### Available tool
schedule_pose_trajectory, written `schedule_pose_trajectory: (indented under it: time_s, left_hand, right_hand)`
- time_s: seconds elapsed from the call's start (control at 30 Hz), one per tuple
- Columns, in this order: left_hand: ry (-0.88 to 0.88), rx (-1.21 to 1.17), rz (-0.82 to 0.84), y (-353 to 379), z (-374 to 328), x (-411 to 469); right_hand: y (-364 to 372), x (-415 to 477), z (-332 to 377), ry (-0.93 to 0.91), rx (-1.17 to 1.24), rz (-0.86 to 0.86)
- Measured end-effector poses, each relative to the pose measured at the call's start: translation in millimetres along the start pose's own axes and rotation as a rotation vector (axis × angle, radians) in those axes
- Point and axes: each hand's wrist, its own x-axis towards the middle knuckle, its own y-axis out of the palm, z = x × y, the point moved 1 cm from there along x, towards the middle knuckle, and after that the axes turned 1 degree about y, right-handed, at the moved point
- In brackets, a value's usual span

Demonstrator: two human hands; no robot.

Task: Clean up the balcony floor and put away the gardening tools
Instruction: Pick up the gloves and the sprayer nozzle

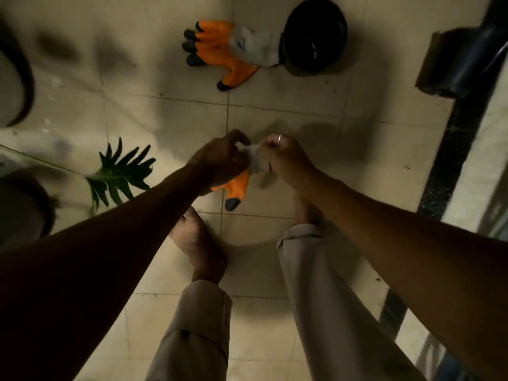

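Underfoot, the floor (288, 105) is cream square tile with thin dark joints, dusty and shadowed. At the left a glossy, deeply lobed green leaf (121, 174) reaches over it. In the middle the left hand (220, 160) and right hand (283, 158) both grip the white knit cuff of an orange coated glove (239, 185) with dark fingertips, held above the tiles. A second glove (220, 48) lies flat farther off, just beside a round black pot (313, 34). A speckled black border strip (453, 149) runs along the right.
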Motion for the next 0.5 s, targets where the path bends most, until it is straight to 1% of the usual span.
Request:
schedule_pose_trajectory:
  time_s: [0.07,0.17,0.27,0.37,0.43,0.5]
  left_hand:
    - [0.024,-0.039,0.030,-5.8,-7.5,-6.3]
    - [0.031,-0.071,0.006,-18.5,-9.3,-8.1]
    - [0.003,-0.099,-0.078,-25.3,-2.3,-1.1]
    - [-0.023,-0.159,-0.153,-27.9,14.5,11.2]
    - [-0.040,-0.209,-0.180,-31.0,26.3,21.2]
    - [-0.031,-0.285,-0.209,-34.9,36.9,31.0]
  right_hand:
    - [-5.4,-1.8,12.3,-0.012,0.050,-0.016]
    - [-11.0,7.1,30.9,-0.045,0.013,-0.023]
    - [-10.1,29.2,47.6,-0.018,0.012,-0.045]
    - [-6.0,58.6,61.2,-0.048,-0.022,-0.067]
    - [-1.9,77.0,70.6,-0.103,-0.114,-0.101]
    - [2.1,101.5,76.6,-0.204,-0.338,-0.174]
